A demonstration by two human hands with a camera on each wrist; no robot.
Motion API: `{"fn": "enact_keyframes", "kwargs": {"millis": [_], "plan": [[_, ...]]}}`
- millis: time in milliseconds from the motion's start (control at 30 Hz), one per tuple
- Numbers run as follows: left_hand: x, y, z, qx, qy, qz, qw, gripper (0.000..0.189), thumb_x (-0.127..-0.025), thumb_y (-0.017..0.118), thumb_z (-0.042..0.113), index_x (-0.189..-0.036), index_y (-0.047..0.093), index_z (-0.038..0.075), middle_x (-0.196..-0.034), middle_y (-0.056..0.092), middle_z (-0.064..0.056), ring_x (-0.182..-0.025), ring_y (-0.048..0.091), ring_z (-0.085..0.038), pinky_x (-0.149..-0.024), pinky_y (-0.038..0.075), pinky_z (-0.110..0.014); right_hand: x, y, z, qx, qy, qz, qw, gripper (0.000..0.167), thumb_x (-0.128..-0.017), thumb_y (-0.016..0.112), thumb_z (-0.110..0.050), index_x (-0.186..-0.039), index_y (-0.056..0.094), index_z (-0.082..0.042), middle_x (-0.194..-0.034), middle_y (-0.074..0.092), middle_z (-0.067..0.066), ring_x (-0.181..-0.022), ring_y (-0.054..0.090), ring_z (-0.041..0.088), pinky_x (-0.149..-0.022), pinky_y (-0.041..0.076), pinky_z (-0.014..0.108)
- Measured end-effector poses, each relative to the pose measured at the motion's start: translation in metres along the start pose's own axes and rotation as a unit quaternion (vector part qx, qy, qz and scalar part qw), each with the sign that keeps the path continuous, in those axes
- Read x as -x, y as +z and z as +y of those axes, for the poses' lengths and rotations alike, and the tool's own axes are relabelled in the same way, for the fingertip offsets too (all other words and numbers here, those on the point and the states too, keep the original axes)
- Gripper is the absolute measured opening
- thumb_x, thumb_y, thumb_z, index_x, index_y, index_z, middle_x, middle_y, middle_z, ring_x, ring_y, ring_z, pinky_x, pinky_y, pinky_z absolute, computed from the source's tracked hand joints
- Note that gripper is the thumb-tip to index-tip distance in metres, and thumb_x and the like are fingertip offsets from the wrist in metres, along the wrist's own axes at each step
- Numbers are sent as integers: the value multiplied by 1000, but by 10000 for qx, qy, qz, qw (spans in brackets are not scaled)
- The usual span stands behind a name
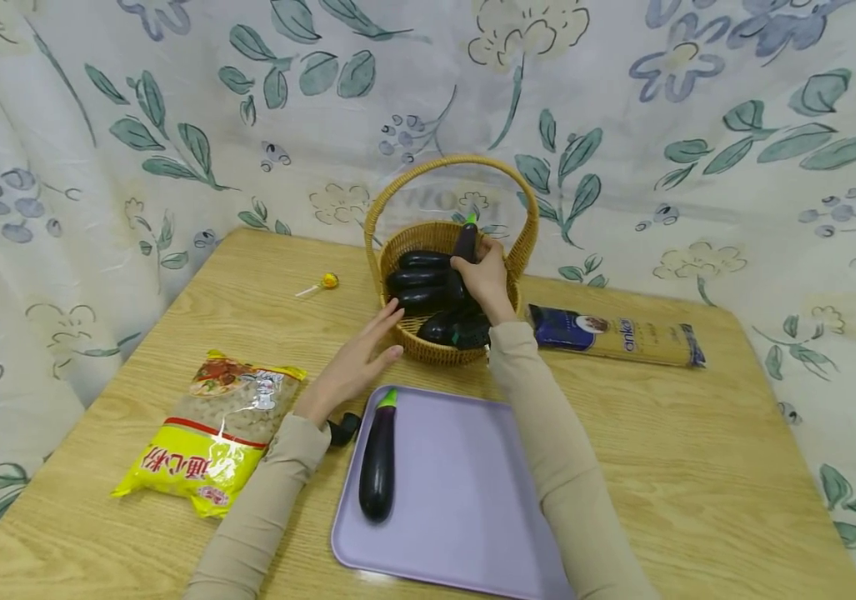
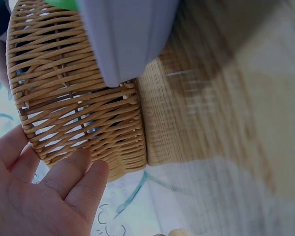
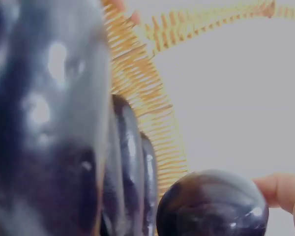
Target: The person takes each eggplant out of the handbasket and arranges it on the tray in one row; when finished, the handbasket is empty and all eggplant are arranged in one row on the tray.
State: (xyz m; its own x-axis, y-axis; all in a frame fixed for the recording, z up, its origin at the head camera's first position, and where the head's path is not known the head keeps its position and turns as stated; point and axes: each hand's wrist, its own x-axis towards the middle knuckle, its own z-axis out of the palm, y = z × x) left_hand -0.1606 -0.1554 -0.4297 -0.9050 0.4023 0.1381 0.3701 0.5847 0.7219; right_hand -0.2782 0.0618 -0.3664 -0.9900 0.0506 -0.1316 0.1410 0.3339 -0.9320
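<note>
1. From my remote place, I watched the wicker basket [image 1: 435, 357], which stood near the back of the bench [image 1: 698, 467], its handle [image 1: 458, 160] arching above it.
2. The right hand [image 1: 486, 275] was over the right part of the basket. Its grip was pinching one eggplant [image 1: 465, 243] between thumb and fingers, and the green end of this eggplant pointed up, towards the back of the basket. I could not tell if its lower end touched the others.
3. The other eggplants [image 1: 422, 298] lay inside the basket: several were side by side in its left part, and more were at its front. In the right wrist view I saw their dark, shiny skins very near the camera.
4. The left hand [image 1: 352, 367] was at the front left of the basket. Its grip was relaxed, with the fingers extended, and in the left wrist view the fingertips reached to the woven wall.
5. In front of the basket was a lilac tray [image 1: 458, 492]. A single eggplant lay along the tray's left side, its green end towards the basket.
6. To the left of the basket I noticed a lollipop [image 1: 330, 281]; farther to its front left, a bag of pasta [image 1: 210, 433]; just to its right, a long blue-ended package [image 1: 615, 335].
7. Behind the basket hung a flowered curtain [image 1: 428, 92].
</note>
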Motion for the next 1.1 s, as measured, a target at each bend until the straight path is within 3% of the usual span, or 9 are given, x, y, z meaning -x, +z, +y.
{"fn": "enact_keyframes", "kwargs": {"millis": [200, 567, 767, 1100], "plan": [[1, -1, 0, 41, 3, 3, 10000, 77, -96, 34, 66, -157, 20, 20, -165, 6, 3, -149, 20, -32, -113, 28, -62, 11, -6, -2, -118, -91, 60, 9999, 70, -94, 61, -28, -151, 24, -14, -141, 45, 18, -119, 54, 34, -99, 46, 47], [0, 1, -1, -13, 29, 69, 10000, 72, -98, 38, 59, -156, 22, 19, -165, 9, 0, -148, 22, -32, -115, 27, -60, 30, -11, 4, -607, -191, 31, 9980, 67, -95, 58, -29, -151, 25, -16, -142, 43, 14, -118, 54, 32, -96, 46, 44], [0, 1, -1, -52, 0, 74, 10000, 70, -99, 39, 56, -156, 22, 19, -165, 9, 0, -148, 22, -32, -114, 27, -60, 42, -15, 7, -607, -366, -28, 9975, 59, -97, 57, -27, -149, 31, -21, -139, 44, 12, -120, 50, 30, -99, 43, 46], [0, 1, 1, -65, 7, 67, 10000, 68, -100, 39, 55, -156, 21, 22, -165, 9, 0, -149, 20, -31, -115, 26, -59, 65, -22, 11, -788, -590, -248, 9948, 46, -98, 54, -23, -143, 42, -22, -139, 45, 10, -112, 57, 28, -93, 51, 42]]}}
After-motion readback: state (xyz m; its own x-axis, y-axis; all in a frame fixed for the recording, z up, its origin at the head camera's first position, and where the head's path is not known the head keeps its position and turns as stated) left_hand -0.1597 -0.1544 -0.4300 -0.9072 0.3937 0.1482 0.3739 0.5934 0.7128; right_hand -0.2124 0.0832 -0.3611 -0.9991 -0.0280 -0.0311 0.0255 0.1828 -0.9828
